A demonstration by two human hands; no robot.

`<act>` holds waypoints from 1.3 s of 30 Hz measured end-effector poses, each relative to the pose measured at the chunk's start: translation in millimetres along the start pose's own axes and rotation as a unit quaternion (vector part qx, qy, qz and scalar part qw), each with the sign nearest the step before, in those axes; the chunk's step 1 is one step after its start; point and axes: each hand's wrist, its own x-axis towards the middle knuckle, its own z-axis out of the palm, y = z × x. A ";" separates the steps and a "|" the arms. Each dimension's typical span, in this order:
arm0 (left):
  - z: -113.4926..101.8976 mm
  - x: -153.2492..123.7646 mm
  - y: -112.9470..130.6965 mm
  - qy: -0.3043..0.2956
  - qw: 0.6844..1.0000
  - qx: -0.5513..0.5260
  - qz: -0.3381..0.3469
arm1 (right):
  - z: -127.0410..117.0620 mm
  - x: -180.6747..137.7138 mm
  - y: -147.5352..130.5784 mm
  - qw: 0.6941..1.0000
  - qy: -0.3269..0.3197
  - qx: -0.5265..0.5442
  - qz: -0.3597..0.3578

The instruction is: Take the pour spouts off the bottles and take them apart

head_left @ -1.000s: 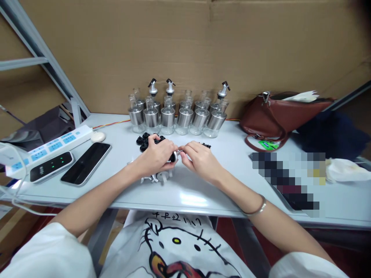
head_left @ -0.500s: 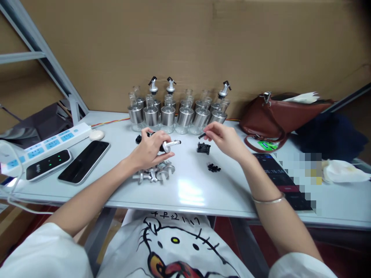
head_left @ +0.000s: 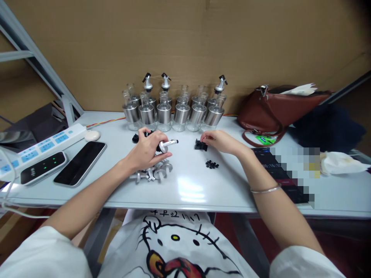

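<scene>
My left hand (head_left: 149, 150) is closed around a silver pourer spout (head_left: 168, 144), its thin black-tipped nozzle pointing right. Below that hand lie several more silver spout parts (head_left: 156, 172), and black stoppers (head_left: 135, 138) sit beside and partly behind it. My right hand (head_left: 216, 139) is pinched at the right edge of a small pile of black lever pieces (head_left: 199, 144); what its fingertips hold is hidden. Several small black caps (head_left: 212, 165) lie nearer to me, below the right hand.
Several glass bottles with steel sleeves (head_left: 164, 112) stand in rows at the back, some topped with pourers (head_left: 165, 80). At left are a power strip (head_left: 48, 146), a phone (head_left: 80, 164) and a WiFi device (head_left: 43, 168). A brown bag (head_left: 255, 112) and another phone (head_left: 285, 175) are at right.
My right hand has lowered a small black piece to the pile of black pieces, and that piece no longer shows. The left hand keeps its hold on the spout. The view has shifted slightly.
</scene>
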 end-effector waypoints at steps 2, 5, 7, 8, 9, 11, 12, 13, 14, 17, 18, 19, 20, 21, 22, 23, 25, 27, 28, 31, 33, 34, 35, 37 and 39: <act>0.2 0.0 0.3 0.002 1.000 0.000 0.003 | 2.2 0.9 -0.2 1.000 0.014 -0.020 -0.008; 0.4 0.0 0.8 0.012 1.000 -0.001 0.017 | 2.6 1.2 -1.2 0.998 0.024 -0.050 0.009; 0.3 0.1 1.0 0.020 0.999 -0.005 0.029 | 0.7 0.6 -2.1 0.997 0.026 -0.070 0.025; 0.2 0.2 1.2 0.023 0.999 -0.006 0.031 | -0.7 0.2 -2.5 0.996 0.025 -0.079 0.031; 0.0 0.3 1.4 0.023 0.999 -0.007 0.030 | -2.2 -0.4 -2.9 0.995 0.024 -0.087 0.035; -0.5 0.5 1.7 0.016 1.000 -0.007 0.019 | -4.6 -1.4 -3.9 0.994 0.021 -0.099 0.041; -0.7 0.6 1.9 0.011 1.000 -0.007 0.012 | -5.3 -1.7 -4.5 0.994 0.019 -0.103 0.045; -0.9 0.6 2.0 0.007 1.000 -0.006 0.008 | -5.5 -2.0 -5.2 0.993 0.017 -0.105 0.048; -1.1 0.6 2.1 0.005 1.000 -0.005 0.006 | -5.4 -2.1 -6.0 0.993 0.015 -0.108 0.050; -1.1 0.4 1.8 0.014 1.000 0.000 0.022 | -3.5 -1.6 -8.3 0.992 0.003 -0.114 0.053; -1.0 0.3 1.6 0.019 0.999 0.002 0.030 | -2.6 -1.3 -9.0 0.992 0.000 -0.116 0.051; -0.9 0.2 1.4 0.024 0.999 0.004 0.036 | -1.7 -0.9 -9.6 0.992 -0.002 -0.118 0.051; -0.9 0.1 1.3 0.025 0.999 0.007 0.040 | -0.9 -0.6 -10.2 0.992 -0.003 -0.119 0.050; -0.8 0.1 1.1 0.025 0.999 0.010 0.043 | -0.3 -0.3 -10.6 0.991 -0.005 -0.121 0.049; -0.8 0.1 1.0 0.025 0.999 0.015 0.046 | 0.2 0.0 -10.9 0.991 -0.009 -0.122 0.048; -0.9 0.1 1.0 0.025 0.998 0.020 0.050 | 0.5 0.1 -11.1 0.991 -0.015 -0.121 0.046; -1.1 0.3 1.0 0.030 0.997 0.030 0.061 | 0.1 0.1 -10.4 0.992 -0.023 -0.120 0.041; -1.4 0.6 1.2 0.038 0.996 0.037 0.069 | -1.3 -0.3 -8.3 0.991 -0.015 -0.124 0.037; -1.6 0.8 1.2 0.041 0.996 0.039 0.072 | -2.0 -0.5 -6.6 0.991 -0.006 -0.131 0.037; -2.2 1.4 1.4 0.045 0.995 0.043 0.078 | -2.6 -0.9 -1.0 0.988 0.012 -0.149 0.041; -2.5 1.7 1.6 0.046 0.995 0.044 0.080 | -0.9 -0.5 2.0 0.988 0.014 -0.150 0.038; -2.5 1.8 1.6 0.046 0.995 0.045 0.079 | 0.6 -0.2 2.9 0.988 0.016 -0.149 0.032; -2.5 1.8 1.7 0.045 0.995 0.046 0.077 | 2.3 0.2 3.7 0.989 0.020 -0.148 0.023; -2.2 1.6 1.8 0.043 0.995 0.048 0.073 | 5.5 1.0 4.8 0.989 0.030 -0.144 0.004; -1.8 1.4 1.8 0.043 0.995 0.050 0.070 | 8.0 1.9 5.8 0.990 0.032 -0.134 -0.010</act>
